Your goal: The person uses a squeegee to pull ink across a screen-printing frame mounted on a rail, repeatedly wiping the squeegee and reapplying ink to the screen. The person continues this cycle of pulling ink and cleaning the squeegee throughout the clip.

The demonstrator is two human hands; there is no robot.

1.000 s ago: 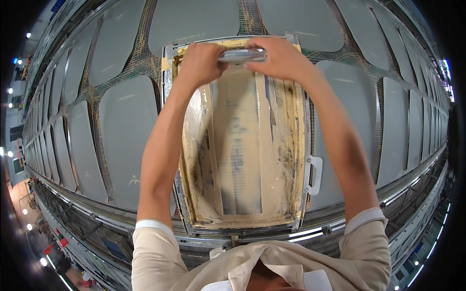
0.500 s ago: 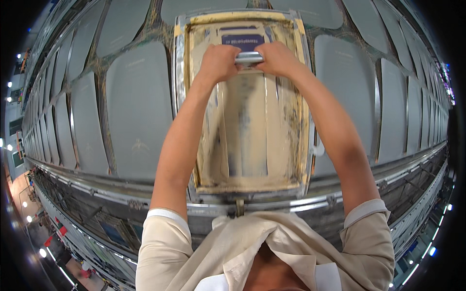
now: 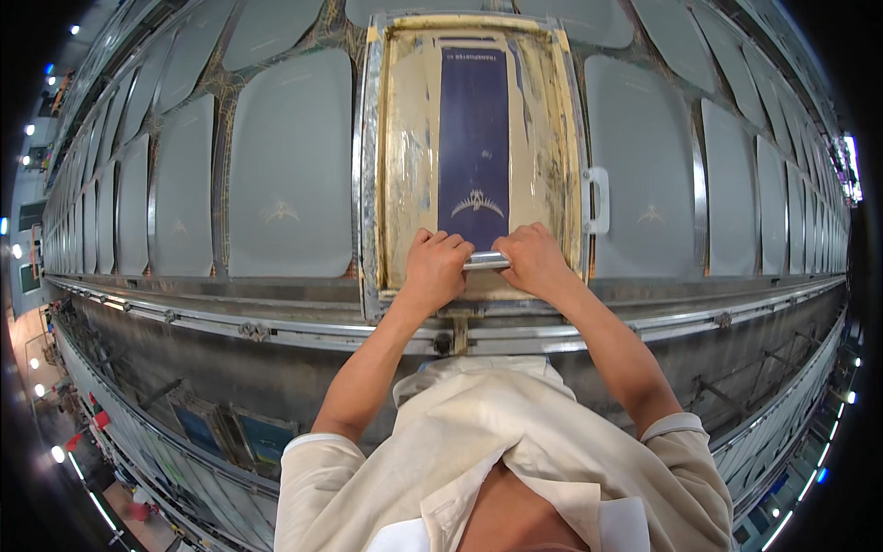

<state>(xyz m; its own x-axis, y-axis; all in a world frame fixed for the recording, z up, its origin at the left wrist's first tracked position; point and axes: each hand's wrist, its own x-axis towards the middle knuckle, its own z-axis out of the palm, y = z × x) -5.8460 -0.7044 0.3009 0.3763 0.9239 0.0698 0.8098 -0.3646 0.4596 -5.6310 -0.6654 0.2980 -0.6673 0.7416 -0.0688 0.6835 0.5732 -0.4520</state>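
Observation:
Both my hands grip a metal-handled squeegee (image 3: 487, 260) near the front end of a screen printing frame (image 3: 370, 166). My left hand (image 3: 436, 270) is closed around its left end, and my right hand (image 3: 534, 260) around its right end. A short length of the silver bar shows between them. Beyond the squeegee, the dark purple mesh (image 3: 474, 129) lies exposed, with a pale winged emblem and small lettering in it. Tan tape and smeared residue border the mesh. My hands hide most of the squeegee, and its lower edge is not visible.
Grey fabric panels (image 3: 291, 166) lie in rows on the long table to both sides. A white handle (image 3: 598, 200) sticks out from the frame's right side. A metal rail (image 3: 625, 337) runs along the table's near edge, between the frame and my body.
My hands have pulled the squeegee from the frame's far end toward me, to its near end. The cream-coloured film over the middle is gone, and the purple mesh with its emblem shows.

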